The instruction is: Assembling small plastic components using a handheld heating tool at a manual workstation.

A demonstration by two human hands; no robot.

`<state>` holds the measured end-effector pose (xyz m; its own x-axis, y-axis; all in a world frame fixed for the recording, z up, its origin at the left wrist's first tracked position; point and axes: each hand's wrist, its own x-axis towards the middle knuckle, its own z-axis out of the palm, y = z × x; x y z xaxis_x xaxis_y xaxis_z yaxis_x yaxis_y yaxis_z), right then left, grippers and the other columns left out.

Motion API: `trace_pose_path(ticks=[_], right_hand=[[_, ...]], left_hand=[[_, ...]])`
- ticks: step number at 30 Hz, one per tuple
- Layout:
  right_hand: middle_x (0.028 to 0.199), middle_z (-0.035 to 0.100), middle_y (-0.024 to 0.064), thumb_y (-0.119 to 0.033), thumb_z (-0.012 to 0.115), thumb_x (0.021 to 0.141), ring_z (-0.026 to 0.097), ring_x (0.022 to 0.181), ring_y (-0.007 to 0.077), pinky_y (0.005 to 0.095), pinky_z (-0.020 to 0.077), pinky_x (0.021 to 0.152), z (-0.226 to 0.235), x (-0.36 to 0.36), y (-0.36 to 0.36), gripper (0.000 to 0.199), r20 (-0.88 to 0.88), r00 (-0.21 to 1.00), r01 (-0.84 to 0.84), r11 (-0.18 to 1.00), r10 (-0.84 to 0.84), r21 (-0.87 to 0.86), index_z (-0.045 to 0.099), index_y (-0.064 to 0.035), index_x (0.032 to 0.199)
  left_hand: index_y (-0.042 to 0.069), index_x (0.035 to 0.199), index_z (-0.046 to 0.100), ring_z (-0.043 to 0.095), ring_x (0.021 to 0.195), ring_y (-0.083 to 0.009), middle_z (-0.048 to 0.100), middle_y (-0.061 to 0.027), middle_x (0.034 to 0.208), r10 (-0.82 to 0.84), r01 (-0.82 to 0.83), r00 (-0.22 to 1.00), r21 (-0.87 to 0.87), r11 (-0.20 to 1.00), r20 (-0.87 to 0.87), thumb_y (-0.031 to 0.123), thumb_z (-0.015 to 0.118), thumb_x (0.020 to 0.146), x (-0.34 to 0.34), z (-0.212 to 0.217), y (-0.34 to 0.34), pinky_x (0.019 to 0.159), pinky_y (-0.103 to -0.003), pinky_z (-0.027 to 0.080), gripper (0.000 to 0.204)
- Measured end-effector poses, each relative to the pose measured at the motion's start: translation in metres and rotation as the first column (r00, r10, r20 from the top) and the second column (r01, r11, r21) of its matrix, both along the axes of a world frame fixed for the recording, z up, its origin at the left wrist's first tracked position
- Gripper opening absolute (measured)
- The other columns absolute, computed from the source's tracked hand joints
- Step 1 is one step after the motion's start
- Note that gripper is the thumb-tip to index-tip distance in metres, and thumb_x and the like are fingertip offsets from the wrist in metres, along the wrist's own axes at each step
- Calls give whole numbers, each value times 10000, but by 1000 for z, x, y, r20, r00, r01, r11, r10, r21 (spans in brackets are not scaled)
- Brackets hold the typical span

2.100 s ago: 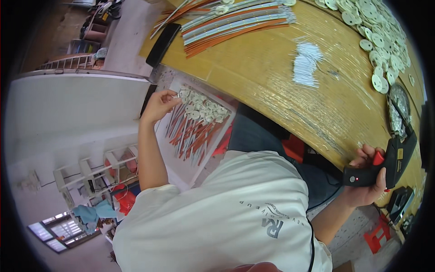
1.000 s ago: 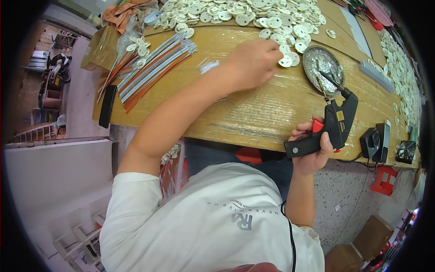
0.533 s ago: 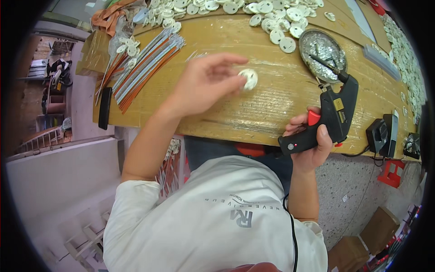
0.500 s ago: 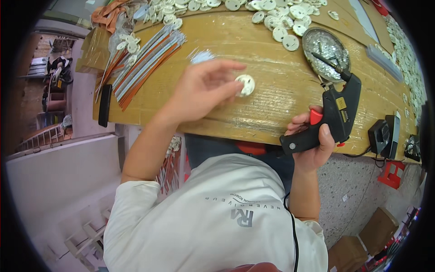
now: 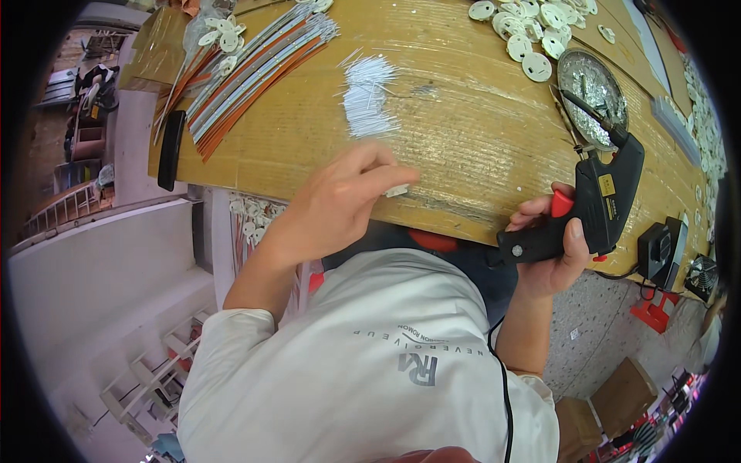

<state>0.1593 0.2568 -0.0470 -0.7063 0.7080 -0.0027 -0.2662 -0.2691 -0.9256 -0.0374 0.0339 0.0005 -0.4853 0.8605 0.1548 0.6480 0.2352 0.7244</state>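
Observation:
My left hand [image 5: 340,202] is closed, thumb and finger pinching a small white disc [image 5: 397,190] just above the table's near edge. The disc is mostly hidden by the fingers, and only a pale sliver shows. In my right hand [image 5: 557,266] is a black soldering gun [image 5: 612,189] with a red trigger. Its thin tip points up and to the left, over a round metal dish [image 5: 575,69] that holds shiny silvery material. Beyond my left hand lies a pile of short thin white wires [image 5: 369,96].
Long orange, grey and white strips [image 5: 258,73] lie at the left beside a black bar-shaped object [image 5: 171,150]. Several loose white discs [image 5: 536,67] are heaped at the far right. A black box-shaped device [image 5: 654,247] stands at the right edge of the wooden table [image 5: 463,131].
My left hand has drawn nearer to me with the disc, which has turned from face-up to nearly edge-on. The view has shifted, uncovering the white wires. My right hand still holds the soldering gun.

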Motion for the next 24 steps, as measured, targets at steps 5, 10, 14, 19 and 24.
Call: trace_pose_path(ticks=[5,10,14,19,24], right_hand=[[953,708,209,-385,448,1036,706,758,229,327,598,685,-1,0,0,582,0,1000,10,1000,-10,2,493,87,1373],[946,708,207,-386,449,1036,705,755,227,323,594,679,-1,-2,-1,581,4,1000,20,1000,-20,11,498,87,1368],[943,710,204,-385,447,1036,704,755,227,321,593,680,4,-3,-2,585,17,1000,17,1000,-17,-5,496,90,1373],[943,710,203,-385,448,1038,702,759,227,325,593,687,3,-4,-2,591,23,1000,15,1000,-15,28,490,94,1381],[943,710,205,-379,453,1037,703,761,230,325,592,685,1,-3,-1,589,11,1000,15,1000,-15,22,488,96,1383]], left_hand=[[10,1199,719,661,875,-318,660,-138,1048,-43,45,977,9,999,-208,-134,640,864,-5,-1,21,752,-363,540,373],[21,1115,698,640,883,-317,658,-93,1038,159,-121,948,150,981,-276,74,778,854,16,-16,17,777,-420,507,278],[35,1082,697,635,904,-264,669,-62,1053,181,-159,864,85,984,-471,159,852,804,24,-24,16,773,-390,458,341],[48,1086,701,630,916,-253,671,-58,1055,124,-77,899,128,989,-421,149,845,806,16,-22,7,786,-384,432,331],[65,1063,724,625,895,-253,672,-50,1049,146,-94,939,175,980,-310,130,815,832,6,-10,4,781,-388,417,256]])
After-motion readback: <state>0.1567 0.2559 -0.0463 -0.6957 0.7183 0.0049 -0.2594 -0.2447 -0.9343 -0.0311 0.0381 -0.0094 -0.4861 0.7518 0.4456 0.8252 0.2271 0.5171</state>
